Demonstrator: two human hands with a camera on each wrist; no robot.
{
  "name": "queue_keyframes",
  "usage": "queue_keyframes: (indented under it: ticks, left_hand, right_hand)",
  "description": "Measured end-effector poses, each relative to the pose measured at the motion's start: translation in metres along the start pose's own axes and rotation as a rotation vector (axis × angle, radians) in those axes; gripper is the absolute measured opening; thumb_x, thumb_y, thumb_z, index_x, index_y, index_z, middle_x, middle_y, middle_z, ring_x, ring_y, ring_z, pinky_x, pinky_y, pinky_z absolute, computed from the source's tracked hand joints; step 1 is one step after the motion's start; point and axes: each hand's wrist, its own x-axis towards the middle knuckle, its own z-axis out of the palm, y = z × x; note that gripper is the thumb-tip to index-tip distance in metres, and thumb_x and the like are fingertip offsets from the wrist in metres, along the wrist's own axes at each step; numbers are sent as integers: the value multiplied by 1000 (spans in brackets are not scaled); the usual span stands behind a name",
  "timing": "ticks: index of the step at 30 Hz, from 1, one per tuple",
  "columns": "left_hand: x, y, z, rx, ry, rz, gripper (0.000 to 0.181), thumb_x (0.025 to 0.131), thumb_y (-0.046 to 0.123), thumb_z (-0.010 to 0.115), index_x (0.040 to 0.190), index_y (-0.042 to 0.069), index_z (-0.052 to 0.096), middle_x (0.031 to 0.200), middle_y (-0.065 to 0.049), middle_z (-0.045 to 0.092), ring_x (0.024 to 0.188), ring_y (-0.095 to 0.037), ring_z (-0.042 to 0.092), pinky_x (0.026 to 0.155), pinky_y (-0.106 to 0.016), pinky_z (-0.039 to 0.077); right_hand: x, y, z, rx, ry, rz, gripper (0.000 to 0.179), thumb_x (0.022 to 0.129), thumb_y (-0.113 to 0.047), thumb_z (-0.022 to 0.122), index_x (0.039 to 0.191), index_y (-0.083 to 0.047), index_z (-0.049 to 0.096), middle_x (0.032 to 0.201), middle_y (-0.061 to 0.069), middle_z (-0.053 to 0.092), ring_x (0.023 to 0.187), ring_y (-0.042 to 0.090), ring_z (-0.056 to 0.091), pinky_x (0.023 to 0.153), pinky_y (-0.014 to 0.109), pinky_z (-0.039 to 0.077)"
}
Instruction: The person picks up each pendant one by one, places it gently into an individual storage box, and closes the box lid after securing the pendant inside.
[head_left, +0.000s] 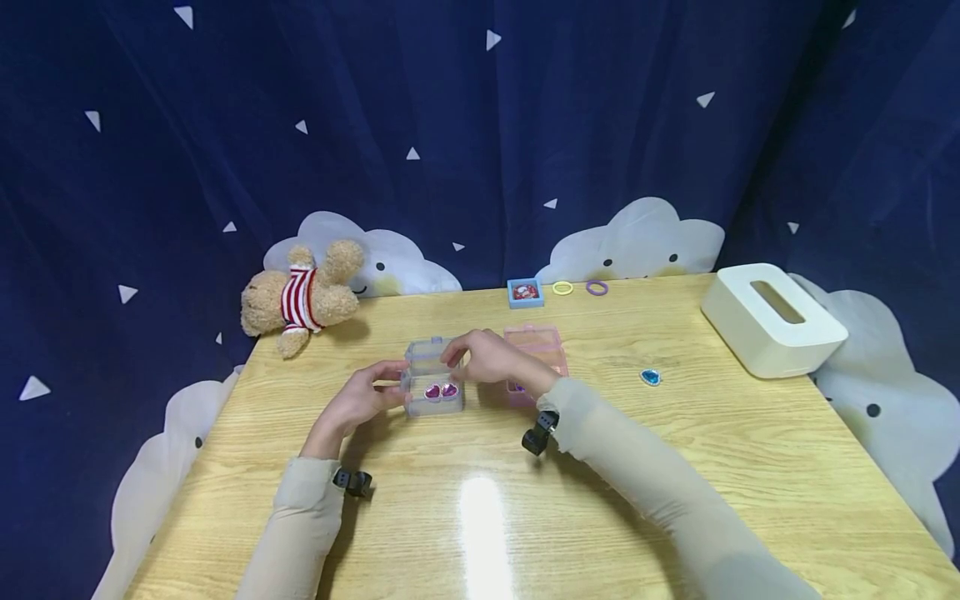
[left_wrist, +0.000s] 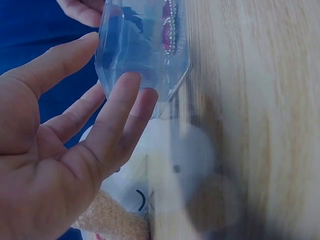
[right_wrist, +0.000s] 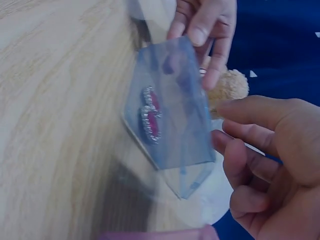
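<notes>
A clear bluish plastic box [head_left: 417, 407] stands on the table with its hinged lid [head_left: 424, 358] raised. Two pink gem pieces [head_left: 432, 391] with sparkling rims lie inside it. At the box's left side is my left hand [head_left: 363, 398], its fingertips [left_wrist: 127, 82] right at the clear wall, with thumb and fingers spread. My right hand [head_left: 491, 357] hovers by the lid's right edge, fingers loosely bent and nothing between them. Partly behind my right wrist sits a pink transparent box [head_left: 534, 336] with its lid up; small items inside are mostly hidden.
A teddy bear [head_left: 326, 302] in a striped shirt lies at the back left. Along the back edge are a light-blue square case [head_left: 525, 293], a yellow ring [head_left: 562, 288] and a purple ring [head_left: 597, 288]. Rightward lie a blue gem piece [head_left: 650, 377] and a white tissue box [head_left: 772, 321].
</notes>
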Motion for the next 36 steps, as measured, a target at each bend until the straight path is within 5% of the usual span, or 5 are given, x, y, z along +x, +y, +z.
queue_keyframes:
  ticks: [10, 19, 36]
  left_hand:
    - [-1, 0, 1, 5, -11, -7, 59, 92, 4, 68, 145, -4, 44, 141, -30, 50, 125, -44, 57, 99, -40, 55]
    - [-1, 0, 1, 6, -7, -26, 59, 92, 5, 69, 146, -2, 45, 142, -28, 49, 125, -42, 56, 100, -41, 54]
    - [-1, -2, -1, -25, -17, -15, 59, 92, 3, 67, 146, -4, 43, 142, -31, 46, 128, -46, 53, 101, -40, 53]
  right_hand:
    - [-21, 17, -25, 77, 48, 19, 28, 86, -19, 76, 114, -15, 74, 100, -3, 76, 110, 24, 67, 95, 36, 52]
    - [-46, 39, -50, 61, 105, 10, 25, 85, -18, 75, 110, -14, 74, 96, -1, 76, 94, 16, 70, 75, 26, 53]
    - [-97, 88, -80, 43, 171, 95, 29, 87, -15, 75, 114, -8, 72, 101, 5, 77, 101, 23, 70, 86, 37, 55]
